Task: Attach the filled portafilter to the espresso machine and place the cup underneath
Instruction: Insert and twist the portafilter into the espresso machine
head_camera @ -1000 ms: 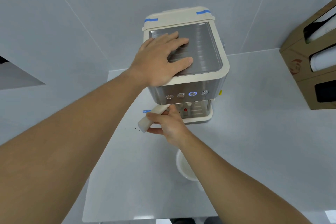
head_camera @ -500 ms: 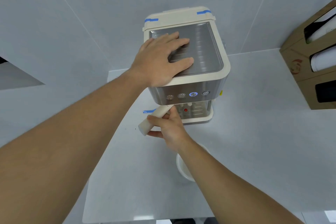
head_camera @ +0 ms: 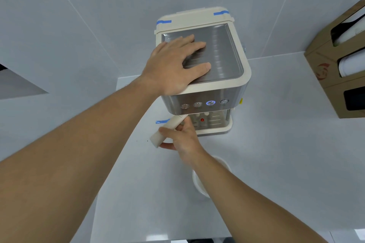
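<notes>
A cream and steel espresso machine point(head_camera: 223, 89) stands on the white counter against the wall. My left hand point(head_camera: 175, 67) lies flat, fingers spread, on its metal top tray. Below the front panel, my right hand point(head_camera: 181, 136) grips the cream handle of the portafilter point(head_camera: 167, 131). The handle points out toward the lower left, and its basket end is hidden under the machine's head. A white cup point(head_camera: 199, 185) sits on the counter nearer to me, mostly covered by my right forearm.
A brown cardboard dispenser point(head_camera: 339, 61) with paper cups hangs on the wall at the right. Blue tape marks the machine's lid and the counter beside the handle. One of the front buttons glows blue. The counter's front edge runs along the bottom.
The portafilter handle has shifted slightly toward the left in my right hand. My left hand has stayed pressed on the machine's top.
</notes>
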`<action>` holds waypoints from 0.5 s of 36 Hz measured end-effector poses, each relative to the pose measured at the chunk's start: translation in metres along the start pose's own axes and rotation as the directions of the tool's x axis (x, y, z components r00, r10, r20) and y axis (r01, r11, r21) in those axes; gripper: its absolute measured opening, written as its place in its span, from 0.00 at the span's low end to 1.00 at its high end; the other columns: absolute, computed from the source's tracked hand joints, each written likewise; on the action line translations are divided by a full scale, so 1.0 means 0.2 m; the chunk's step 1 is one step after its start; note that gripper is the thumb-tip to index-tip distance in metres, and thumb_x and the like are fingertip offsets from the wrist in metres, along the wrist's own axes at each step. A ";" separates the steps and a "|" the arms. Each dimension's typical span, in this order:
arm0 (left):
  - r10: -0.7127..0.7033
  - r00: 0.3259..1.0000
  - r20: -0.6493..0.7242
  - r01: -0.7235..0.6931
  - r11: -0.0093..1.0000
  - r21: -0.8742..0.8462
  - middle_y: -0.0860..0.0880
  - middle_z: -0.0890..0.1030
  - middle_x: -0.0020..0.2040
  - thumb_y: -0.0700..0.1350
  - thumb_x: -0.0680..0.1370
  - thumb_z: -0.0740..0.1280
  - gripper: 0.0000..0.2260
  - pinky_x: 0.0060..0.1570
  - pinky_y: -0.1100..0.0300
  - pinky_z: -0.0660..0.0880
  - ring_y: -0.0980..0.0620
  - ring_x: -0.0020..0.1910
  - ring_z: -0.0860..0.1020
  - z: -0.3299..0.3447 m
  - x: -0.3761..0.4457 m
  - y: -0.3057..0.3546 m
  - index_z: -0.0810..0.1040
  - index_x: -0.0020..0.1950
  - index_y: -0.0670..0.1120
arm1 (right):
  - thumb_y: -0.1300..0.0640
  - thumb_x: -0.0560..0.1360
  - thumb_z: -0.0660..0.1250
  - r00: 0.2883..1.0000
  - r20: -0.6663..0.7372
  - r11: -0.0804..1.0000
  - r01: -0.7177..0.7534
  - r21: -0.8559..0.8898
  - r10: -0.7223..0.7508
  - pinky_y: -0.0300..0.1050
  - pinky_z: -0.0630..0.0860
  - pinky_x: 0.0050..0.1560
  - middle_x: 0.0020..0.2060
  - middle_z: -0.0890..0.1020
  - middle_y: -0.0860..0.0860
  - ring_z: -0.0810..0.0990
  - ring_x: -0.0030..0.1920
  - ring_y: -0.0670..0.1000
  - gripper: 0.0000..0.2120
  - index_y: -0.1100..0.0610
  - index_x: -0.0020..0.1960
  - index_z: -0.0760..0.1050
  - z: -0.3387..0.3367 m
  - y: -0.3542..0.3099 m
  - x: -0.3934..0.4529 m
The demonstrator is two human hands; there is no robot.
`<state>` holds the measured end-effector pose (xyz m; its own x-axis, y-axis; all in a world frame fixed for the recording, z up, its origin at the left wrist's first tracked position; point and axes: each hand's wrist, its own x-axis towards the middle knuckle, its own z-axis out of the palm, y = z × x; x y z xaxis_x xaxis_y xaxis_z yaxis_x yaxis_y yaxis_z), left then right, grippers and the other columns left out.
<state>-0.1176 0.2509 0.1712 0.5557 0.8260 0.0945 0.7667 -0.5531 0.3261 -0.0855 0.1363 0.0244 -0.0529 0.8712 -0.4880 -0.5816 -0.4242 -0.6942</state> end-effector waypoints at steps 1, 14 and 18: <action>-0.001 1.000 0.000 0.001 1.000 0.000 0.55 0.68 0.75 0.71 0.71 0.54 0.32 0.74 0.46 0.58 0.52 0.76 0.63 0.00 0.00 0.00 0.67 0.73 0.62 | 0.70 0.70 0.74 1.000 -0.007 1.000 0.003 0.017 -0.003 0.58 0.84 0.44 0.52 0.81 0.54 0.82 0.51 0.53 0.22 0.52 0.56 0.71 0.02 0.01 0.01; 0.013 1.000 -0.008 -0.013 1.000 0.004 0.51 0.73 0.70 0.71 0.72 0.55 0.30 0.70 0.43 0.63 0.49 0.72 0.68 0.02 0.02 -0.02 0.68 0.71 0.61 | 0.68 0.72 0.73 0.998 -0.059 0.977 0.050 0.209 -0.038 0.58 0.84 0.47 0.51 0.78 0.53 0.82 0.50 0.53 0.19 0.53 0.56 0.70 0.18 0.02 0.06; 0.012 1.000 -0.010 -0.012 1.000 0.002 0.53 0.72 0.71 0.71 0.72 0.55 0.31 0.71 0.44 0.62 0.50 0.73 0.67 0.02 0.02 -0.02 0.68 0.71 0.61 | 0.68 0.71 0.74 0.996 -0.084 0.968 0.056 0.244 -0.036 0.54 0.85 0.43 0.52 0.78 0.54 0.82 0.54 0.52 0.28 0.57 0.66 0.68 0.22 0.01 0.08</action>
<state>-0.1175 0.2549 0.1676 0.5618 0.8202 0.1081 0.7603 -0.5635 0.3231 -0.1230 0.1599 0.0382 0.0368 0.8622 -0.5052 -0.7642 -0.3015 -0.5702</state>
